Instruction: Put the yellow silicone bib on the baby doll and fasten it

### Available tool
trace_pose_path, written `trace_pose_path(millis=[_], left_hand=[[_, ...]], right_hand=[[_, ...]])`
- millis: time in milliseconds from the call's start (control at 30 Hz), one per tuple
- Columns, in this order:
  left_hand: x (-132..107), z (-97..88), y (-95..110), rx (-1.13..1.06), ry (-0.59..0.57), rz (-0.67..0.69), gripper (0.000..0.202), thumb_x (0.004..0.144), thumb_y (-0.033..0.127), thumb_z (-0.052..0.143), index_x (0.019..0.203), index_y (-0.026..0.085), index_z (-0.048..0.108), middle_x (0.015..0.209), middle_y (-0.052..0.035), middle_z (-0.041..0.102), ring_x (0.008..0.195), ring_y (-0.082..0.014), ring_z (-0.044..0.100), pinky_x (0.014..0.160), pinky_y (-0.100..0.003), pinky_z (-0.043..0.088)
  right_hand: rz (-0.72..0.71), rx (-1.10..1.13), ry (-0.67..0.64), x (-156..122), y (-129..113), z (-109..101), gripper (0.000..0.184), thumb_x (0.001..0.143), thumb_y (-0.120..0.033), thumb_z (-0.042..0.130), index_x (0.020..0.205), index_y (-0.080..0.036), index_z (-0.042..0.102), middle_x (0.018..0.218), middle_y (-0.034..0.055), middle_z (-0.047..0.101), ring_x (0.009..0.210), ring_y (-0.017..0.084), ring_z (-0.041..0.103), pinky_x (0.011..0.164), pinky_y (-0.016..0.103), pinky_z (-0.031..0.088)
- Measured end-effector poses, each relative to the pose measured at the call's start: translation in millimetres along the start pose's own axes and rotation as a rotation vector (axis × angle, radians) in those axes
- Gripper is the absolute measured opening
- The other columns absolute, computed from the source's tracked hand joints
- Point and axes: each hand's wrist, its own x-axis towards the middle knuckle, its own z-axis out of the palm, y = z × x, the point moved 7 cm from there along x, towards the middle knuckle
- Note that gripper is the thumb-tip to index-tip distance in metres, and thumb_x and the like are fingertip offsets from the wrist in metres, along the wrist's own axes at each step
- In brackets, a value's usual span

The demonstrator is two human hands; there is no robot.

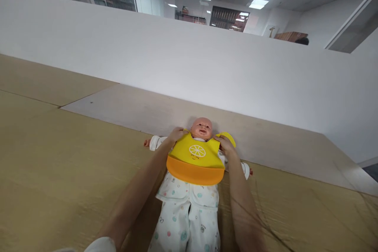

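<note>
A baby doll (202, 126) in white patterned clothes (189, 212) lies on its back, arms spread out to the sides. Over its chest lies a yellow bib (195, 153) with a citrus-slice print and an orange catch pocket (195, 171). My left hand (177, 134) is closed on the bib's upper edge, beside the doll's shoulder. At the other side of the neck, my right hand (225, 144) grips the bib's other upper corner. A yellow strap end (227, 138) sticks out past my right hand. The fingertips are partly hidden.
The doll rests on a tan surface (73, 157) with a paler strip (141, 106) along the back. Behind that rises a white wall (177, 59) with glass panels above it. Dark strands of hair (265, 224) hang across the lower right.
</note>
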Motion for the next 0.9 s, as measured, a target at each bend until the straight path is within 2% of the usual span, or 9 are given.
trace_pose_path(millis=[100,200,367,467,567,633,767,900], left_hand=[[-1,2.8,-7,-0.041,0.012,0.028,0.014,0.063,0.027,0.057,0.069,0.015,0.061,0.054,0.0010,0.058,0.045,-0.0120,0.050,0.044,-0.023,0.037],[-5,4.5,-7,-0.068,-0.023,0.056,0.017,0.064,0.029,0.057,0.074,0.016,0.061,0.058,0.0016,0.059,0.048,-0.0118,0.052,0.046,-0.023,0.039],[-3,5.1,-5,-0.042,-0.046,0.071,0.016,0.064,0.028,0.056,0.073,0.016,0.060,0.056,0.0026,0.055,0.045,-0.0105,0.047,0.042,-0.021,0.034],[1,4.7,-7,-0.026,-0.027,0.067,0.012,0.062,0.024,0.054,0.071,0.017,0.058,0.054,0.0037,0.052,0.043,-0.0101,0.045,0.041,-0.021,0.032],[3,4.7,-9,-0.017,-0.020,0.061,0.009,0.060,0.020,0.054,0.069,0.017,0.055,0.053,0.0044,0.051,0.042,-0.0104,0.045,0.041,-0.022,0.030],[3,4.2,-10,-0.012,-0.013,0.058,0.009,0.061,0.020,0.053,0.069,0.017,0.055,0.053,0.0045,0.050,0.042,-0.0107,0.045,0.041,-0.022,0.030],[2,4.1,-12,-0.005,-0.005,0.056,0.010,0.061,0.022,0.054,0.070,0.018,0.054,0.054,0.0041,0.051,0.043,-0.0110,0.046,0.043,-0.022,0.031],[-2,5.8,-11,-0.006,-0.006,0.062,0.012,0.061,0.024,0.056,0.072,0.018,0.055,0.055,0.0032,0.052,0.046,-0.0124,0.048,0.044,-0.023,0.032]], right_hand=[[-0.091,0.180,0.018,0,-6,1,0.059,0.053,-0.025,0.069,0.108,-0.023,0.047,0.083,-0.0016,0.063,0.061,0.010,0.057,0.055,0.022,0.047],[-0.147,0.323,-0.013,-2,-12,7,0.068,0.055,-0.021,0.065,0.118,-0.027,0.041,0.099,0.0008,0.063,0.070,0.011,0.059,0.059,0.021,0.047],[-0.206,0.507,-0.129,-10,-24,8,0.065,0.056,-0.017,0.059,0.118,-0.027,0.043,0.101,0.0018,0.063,0.095,0.015,0.058,0.069,0.023,0.046],[-0.258,0.468,-0.139,-18,-33,-2,0.067,0.055,-0.014,0.060,0.118,-0.027,0.044,0.093,-0.0001,0.062,0.091,0.015,0.058,0.076,0.026,0.045],[-0.273,0.403,-0.119,-23,-39,-13,0.063,0.057,-0.013,0.064,0.116,-0.025,0.047,0.080,-0.0014,0.061,0.080,0.013,0.056,0.075,0.026,0.044],[-0.266,0.368,-0.101,-25,-42,-17,0.057,0.057,-0.013,0.065,0.112,-0.022,0.051,0.077,-0.0005,0.060,0.078,0.013,0.054,0.069,0.023,0.043],[-0.287,0.364,-0.066,-27,-48,-12,0.040,0.058,-0.018,0.061,0.099,-0.020,0.056,0.072,-0.0009,0.055,0.067,0.011,0.048,0.056,0.020,0.037],[-0.342,0.419,0.028,-27,-54,-7,0.022,0.060,-0.028,0.058,0.078,-0.021,0.048,0.076,-0.0018,0.050,0.070,0.010,0.048,0.062,0.019,0.041]])
